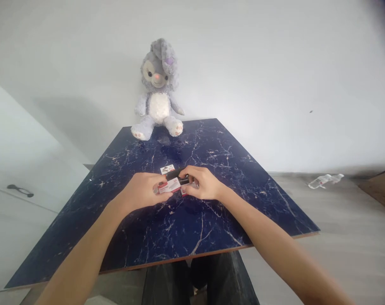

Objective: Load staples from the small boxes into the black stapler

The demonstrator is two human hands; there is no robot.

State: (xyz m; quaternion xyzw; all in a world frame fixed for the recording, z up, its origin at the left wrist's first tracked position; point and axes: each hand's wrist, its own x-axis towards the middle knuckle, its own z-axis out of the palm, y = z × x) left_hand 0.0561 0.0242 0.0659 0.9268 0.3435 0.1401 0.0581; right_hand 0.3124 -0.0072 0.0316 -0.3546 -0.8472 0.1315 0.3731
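Observation:
Over the middle of the table, my left hand (146, 188) is closed on a small red-and-white cardboard box (171, 185), held between thumb and fingers. My right hand (202, 182) has its fingers curled over a long black object (173, 174) that looks like a stapler. A second small red-and-white box (184, 191) shows partly beneath my right fingers; whether they also grip it is unclear. Just behind the black object lies a white card or box (167, 169) with a dark picture and a red patch. My hands cover parts of all these things.
A dark blue marbled table (199, 233) carries everything. At its far edge a grey plush rabbit (159, 93) sits against the wall. Clear plastic bottles (325, 181) lie on the floor at right, near a brown box (379, 190). A white cabinet door with a black handle (20, 190) stands left.

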